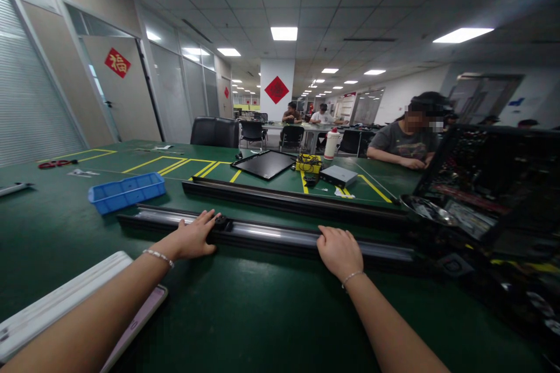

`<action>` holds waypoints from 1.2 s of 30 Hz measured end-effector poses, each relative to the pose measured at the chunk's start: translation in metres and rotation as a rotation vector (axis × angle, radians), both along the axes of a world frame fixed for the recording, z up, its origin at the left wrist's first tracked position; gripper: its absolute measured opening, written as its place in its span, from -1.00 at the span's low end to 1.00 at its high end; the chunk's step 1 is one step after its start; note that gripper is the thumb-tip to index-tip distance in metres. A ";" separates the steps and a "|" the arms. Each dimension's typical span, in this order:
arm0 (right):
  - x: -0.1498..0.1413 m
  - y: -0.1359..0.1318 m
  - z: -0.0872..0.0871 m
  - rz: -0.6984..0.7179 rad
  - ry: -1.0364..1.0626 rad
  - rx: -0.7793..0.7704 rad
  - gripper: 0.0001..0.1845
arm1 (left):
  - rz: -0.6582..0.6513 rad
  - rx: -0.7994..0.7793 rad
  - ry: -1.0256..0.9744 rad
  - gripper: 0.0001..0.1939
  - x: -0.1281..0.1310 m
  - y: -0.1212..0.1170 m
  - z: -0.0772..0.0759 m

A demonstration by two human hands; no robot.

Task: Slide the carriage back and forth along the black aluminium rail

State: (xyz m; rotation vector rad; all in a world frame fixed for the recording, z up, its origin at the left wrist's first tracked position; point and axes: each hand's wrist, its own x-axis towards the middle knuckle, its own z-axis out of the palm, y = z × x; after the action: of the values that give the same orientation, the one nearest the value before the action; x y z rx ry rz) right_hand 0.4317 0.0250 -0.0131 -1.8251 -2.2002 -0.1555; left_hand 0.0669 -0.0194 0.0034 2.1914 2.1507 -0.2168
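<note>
A long black rail with a shiny, clear-looking top strip lies across the green table in front of me. My left hand holds it left of its middle, thumb on the near side and fingers over the top. Those fingertips reach a small black block sitting on the rail. Farther right, my right hand is closed over the same rail, its fingers bent across the top. Behind it lies a second long black rail, roughly parallel and apart from both hands.
A blue plastic bin stands beyond the rail's left end. An open black computer case with parts crowds the right. Farther back are a black panel, a grey box and a bottle. A co-worker sits opposite.
</note>
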 end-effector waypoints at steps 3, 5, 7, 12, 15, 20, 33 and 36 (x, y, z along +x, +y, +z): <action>0.000 0.000 -0.001 0.001 0.004 0.016 -0.51 | 0.008 0.003 0.000 -0.08 0.003 -0.001 0.002; 0.000 0.000 -0.001 0.003 0.007 0.016 -0.51 | 0.014 -0.007 0.004 -0.08 0.007 -0.002 0.005; 0.001 0.000 -0.002 0.002 0.005 0.010 -0.51 | 0.019 -0.017 0.008 -0.08 0.011 -0.003 0.007; 0.000 0.000 -0.001 -0.002 0.005 0.017 -0.51 | 0.025 -0.031 0.010 -0.08 0.015 -0.003 0.010; 0.000 -0.001 -0.001 0.001 0.010 0.017 -0.52 | 0.023 -0.036 0.003 -0.09 0.015 -0.002 0.010; 0.000 -0.001 0.000 0.000 0.003 0.008 -0.52 | 0.021 -0.027 0.019 -0.06 0.019 -0.003 0.008; 0.000 -0.001 0.000 0.005 0.021 0.002 -0.52 | 0.019 -0.050 0.005 -0.03 0.027 -0.001 0.009; 0.001 -0.001 0.000 0.005 0.021 0.004 -0.52 | 0.029 -0.047 -0.003 -0.03 0.029 0.000 0.007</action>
State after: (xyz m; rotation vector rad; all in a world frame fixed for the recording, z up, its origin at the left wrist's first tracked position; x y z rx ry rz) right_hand 0.4323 0.0244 -0.0126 -1.8114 -2.1885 -0.1392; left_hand 0.0957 -0.0198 0.0108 2.1331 2.1510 -0.2598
